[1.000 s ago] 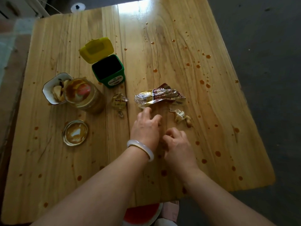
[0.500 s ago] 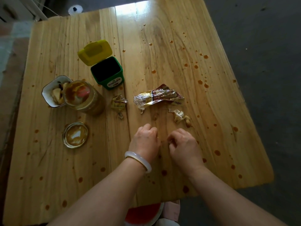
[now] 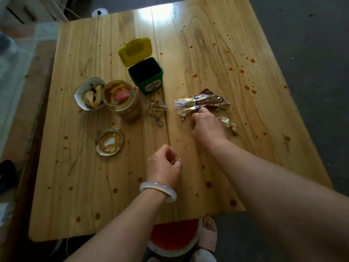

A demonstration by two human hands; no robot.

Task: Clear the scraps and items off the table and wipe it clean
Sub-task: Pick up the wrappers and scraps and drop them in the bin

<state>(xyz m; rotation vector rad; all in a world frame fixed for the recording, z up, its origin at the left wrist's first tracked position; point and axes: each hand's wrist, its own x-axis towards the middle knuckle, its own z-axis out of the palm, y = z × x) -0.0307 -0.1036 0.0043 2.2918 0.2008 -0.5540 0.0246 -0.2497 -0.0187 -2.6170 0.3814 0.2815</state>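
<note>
Your right hand (image 3: pixel 205 125) pinches the foil wrapper (image 3: pixel 202 102), presumably for binning; your left hand's (image 3: pixel 164 164) curled fingers hold a crumb (image 3: pixel 178 159).

A pale wooden counter (image 3: pixel 217 44) is spattered all over with brown sauce drops (image 3: pixel 208 184). At the far centre stands a green mini bin (image 3: pixel 149 80), its yellow lid flipped open. To the left a white dish (image 3: pixel 79 95) touches an open glass jar (image 3: pixel 122 103), with the jar lid (image 3: pixel 109 141) nearer. Right of the jar lie a small wrapper (image 3: pixel 157 108), a long foil wrapper (image 3: pixel 200 102) and some scraps (image 3: pixel 229 124).
</note>
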